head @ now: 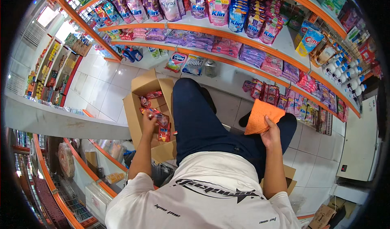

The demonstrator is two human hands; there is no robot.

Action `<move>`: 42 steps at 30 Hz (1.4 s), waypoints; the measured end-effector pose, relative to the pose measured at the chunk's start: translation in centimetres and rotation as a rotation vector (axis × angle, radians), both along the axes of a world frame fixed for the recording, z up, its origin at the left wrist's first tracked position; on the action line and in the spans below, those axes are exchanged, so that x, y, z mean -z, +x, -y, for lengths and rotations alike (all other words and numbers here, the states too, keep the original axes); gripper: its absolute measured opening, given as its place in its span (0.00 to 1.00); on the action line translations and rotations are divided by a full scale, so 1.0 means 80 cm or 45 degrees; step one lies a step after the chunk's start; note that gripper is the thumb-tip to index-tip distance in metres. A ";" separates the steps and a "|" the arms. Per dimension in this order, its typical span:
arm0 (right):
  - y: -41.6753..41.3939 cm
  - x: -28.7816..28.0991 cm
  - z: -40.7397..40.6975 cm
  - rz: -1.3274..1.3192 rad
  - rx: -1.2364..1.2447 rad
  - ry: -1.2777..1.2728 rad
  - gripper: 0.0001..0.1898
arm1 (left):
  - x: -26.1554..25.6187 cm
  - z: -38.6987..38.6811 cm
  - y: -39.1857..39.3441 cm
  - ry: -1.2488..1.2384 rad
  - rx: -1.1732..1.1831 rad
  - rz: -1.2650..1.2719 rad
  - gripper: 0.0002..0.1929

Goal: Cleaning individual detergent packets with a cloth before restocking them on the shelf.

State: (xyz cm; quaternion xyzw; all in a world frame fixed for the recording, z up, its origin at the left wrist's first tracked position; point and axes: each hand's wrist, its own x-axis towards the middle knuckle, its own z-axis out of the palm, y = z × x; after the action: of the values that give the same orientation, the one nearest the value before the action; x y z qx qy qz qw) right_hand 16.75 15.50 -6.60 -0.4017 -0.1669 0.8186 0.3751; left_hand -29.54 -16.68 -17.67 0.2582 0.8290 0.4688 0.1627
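Note:
My left hand (149,122) is inside an open cardboard box (136,113), its fingers closed on a red packet (159,118) that is partly blurred. More red packets (164,133) lie in the box below and above that hand. In my right hand (271,134), over my right knee, is a folded orange cloth (262,116), pinched between thumb and fingers. The cardboard box stands on the floor against my left leg. Red and pink packets (271,94) stand on the bottom shelf, just beyond the cloth.
Curved-looking shelves (213,30) with orange edges hold detergent and softener pouches ahead. A clear jar (210,68) and two detergent bags (193,65) stand on the lowest shelf. White bottles (344,73) line the right end. Another cardboard box (288,174) is beside my right hip.

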 end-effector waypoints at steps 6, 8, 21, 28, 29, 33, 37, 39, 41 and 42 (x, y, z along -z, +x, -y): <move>-0.012 -0.008 0.005 -0.082 -0.029 -0.012 0.16 | -0.123 -0.039 -0.004 1.322 -0.268 0.973 0.14; -0.020 -0.014 0.010 -0.105 -0.041 -0.010 0.16 | -0.126 -0.057 0.005 1.403 -0.069 1.241 0.15; -0.050 -0.053 0.042 0.377 0.217 0.654 0.18 | -0.135 -0.219 0.231 0.588 0.344 1.663 0.17; -0.102 -0.074 0.076 1.453 -0.689 2.060 0.29 | -0.149 -0.239 0.313 0.563 0.568 1.848 0.23; -0.105 -0.075 0.086 1.460 -0.681 2.061 0.29 | -0.155 -0.241 0.315 0.635 0.492 1.897 0.27; -0.089 -0.085 0.119 1.349 -1.123 2.126 0.37 | -0.184 -0.243 0.274 0.707 0.496 2.279 0.40; -0.081 -0.097 0.129 1.166 -1.312 2.059 0.38 | -0.167 -0.233 0.254 0.482 0.614 2.010 0.54; -0.085 -0.101 0.115 1.202 -1.228 2.117 0.36 | -0.185 -0.229 0.272 0.407 0.613 2.017 0.56; -0.091 -0.108 0.095 1.331 -1.027 2.135 0.31 | -0.218 -0.227 0.290 0.365 0.627 2.044 0.56; -0.092 -0.109 0.087 1.331 -0.974 2.102 0.27 | -0.217 -0.226 0.294 0.408 0.735 2.131 0.56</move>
State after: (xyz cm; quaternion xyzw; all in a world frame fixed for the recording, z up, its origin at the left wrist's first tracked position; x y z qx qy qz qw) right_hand 9.39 8.55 2.14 -0.2450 -0.9305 0.2390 0.1302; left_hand -5.99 1.43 -0.30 0.0500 0.2668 0.5544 0.7868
